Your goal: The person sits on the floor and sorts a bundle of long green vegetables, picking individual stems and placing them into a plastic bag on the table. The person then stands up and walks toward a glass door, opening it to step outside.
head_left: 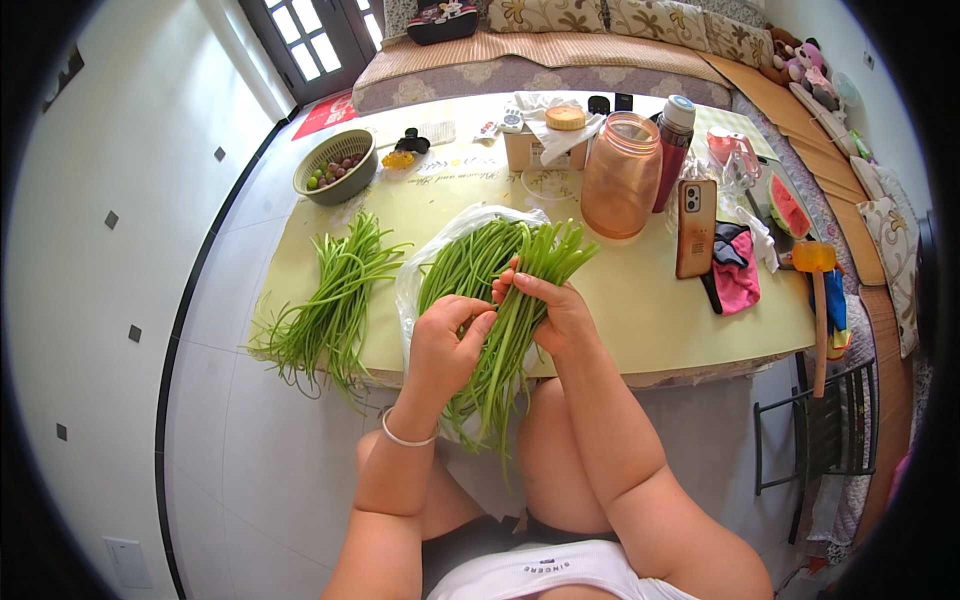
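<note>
My right hand (555, 312) is closed around a bunch of long green vegetable stems (555, 255), held upright and slanting, with the thin ends trailing over my lap. Beside it my left hand (452, 338), a bangle on its wrist, pinches with thumb and forefinger at the edge of the bunch. What lies between those fingertips is too small to make out. Behind both hands, more green stems (455, 262) lie in an open white plastic bag (408, 290). A separate pile of green stems (340, 290) rests on the table to the left, its ends hanging over the front edge.
The yellow-covered table (640, 320) also bears a grey-green basket of grapes (318, 190), a tissue box (525, 150), a large orange jar (622, 180), a flask (676, 130), a phone (696, 230), pink-and-black cloth (736, 270) and watermelon (788, 208). A folding chair (835, 430) stands at right.
</note>
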Tool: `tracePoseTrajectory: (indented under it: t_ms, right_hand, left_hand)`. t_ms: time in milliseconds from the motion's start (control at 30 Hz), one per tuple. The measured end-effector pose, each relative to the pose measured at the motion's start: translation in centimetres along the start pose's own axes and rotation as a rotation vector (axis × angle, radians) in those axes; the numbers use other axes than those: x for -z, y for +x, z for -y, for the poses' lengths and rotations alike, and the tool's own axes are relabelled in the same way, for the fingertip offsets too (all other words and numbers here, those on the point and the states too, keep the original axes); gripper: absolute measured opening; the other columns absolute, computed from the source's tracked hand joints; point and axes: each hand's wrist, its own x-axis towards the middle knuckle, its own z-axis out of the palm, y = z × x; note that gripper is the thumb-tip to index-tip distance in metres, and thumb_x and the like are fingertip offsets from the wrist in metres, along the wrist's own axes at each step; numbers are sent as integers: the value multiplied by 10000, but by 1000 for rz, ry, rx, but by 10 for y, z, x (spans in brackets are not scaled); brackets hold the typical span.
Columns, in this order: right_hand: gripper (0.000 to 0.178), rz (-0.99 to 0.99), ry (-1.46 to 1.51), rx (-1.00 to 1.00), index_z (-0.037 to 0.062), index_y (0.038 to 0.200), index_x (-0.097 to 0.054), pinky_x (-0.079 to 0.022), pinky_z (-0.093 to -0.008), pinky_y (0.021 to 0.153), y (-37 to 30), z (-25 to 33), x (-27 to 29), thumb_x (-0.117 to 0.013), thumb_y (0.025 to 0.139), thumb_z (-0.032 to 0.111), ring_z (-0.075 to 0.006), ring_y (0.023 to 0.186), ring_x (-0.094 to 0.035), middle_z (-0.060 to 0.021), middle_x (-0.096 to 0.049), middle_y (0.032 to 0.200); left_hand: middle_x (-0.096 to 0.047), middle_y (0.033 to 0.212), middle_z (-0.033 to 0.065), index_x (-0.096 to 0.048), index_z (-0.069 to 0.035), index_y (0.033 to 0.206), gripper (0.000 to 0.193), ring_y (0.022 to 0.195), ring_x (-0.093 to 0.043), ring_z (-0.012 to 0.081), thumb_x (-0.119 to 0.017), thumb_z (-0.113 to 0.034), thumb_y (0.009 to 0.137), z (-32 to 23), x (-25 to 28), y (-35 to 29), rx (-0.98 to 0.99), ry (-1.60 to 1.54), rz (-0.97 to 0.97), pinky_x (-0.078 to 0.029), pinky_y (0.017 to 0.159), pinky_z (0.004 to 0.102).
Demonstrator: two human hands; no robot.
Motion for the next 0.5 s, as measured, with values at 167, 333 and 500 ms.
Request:
tracePoseTrajectory:
  t_ms: [167, 333, 500]
  right_hand:
    - [219, 80, -47, 115, 30, 1023, -607, -523, -359, 823, -6, 0, -10, -692, 821, 39, -214, 895, -641, -94, -662, 924]
    - [233, 96, -100, 163, 30, 1033, -600, -509, -357, 857, -7, -3, -13, -689, 818, 34, -212, 924, -638, -87, -661, 938]
    - [241, 123, -126, 51, 32, 1038, -586, -514, -351, 864, -17, 4, -32, -687, 820, 37, -219, 917, -651, -98, -666, 914]
  left_hand:
    - [-656, 990, 207, -619, 37, 1132, 366, 911, -623, 316, -659, -227, 882, -1, 0, -2, -100, 108, 152, -480, 803, 370]
    - [-611, 956, 265, -556, 63, 1079, 281, 912, -565, 449, -535, -166, 918, -10, -7, -3, 35, 181, 332, -454, 793, 465]
    - [-594, 900, 268, -549, 56, 977, 167, 870, -546, 461, -514, -93, 909, -5, -11, -5, -59, 141, 238, -443, 752, 490]
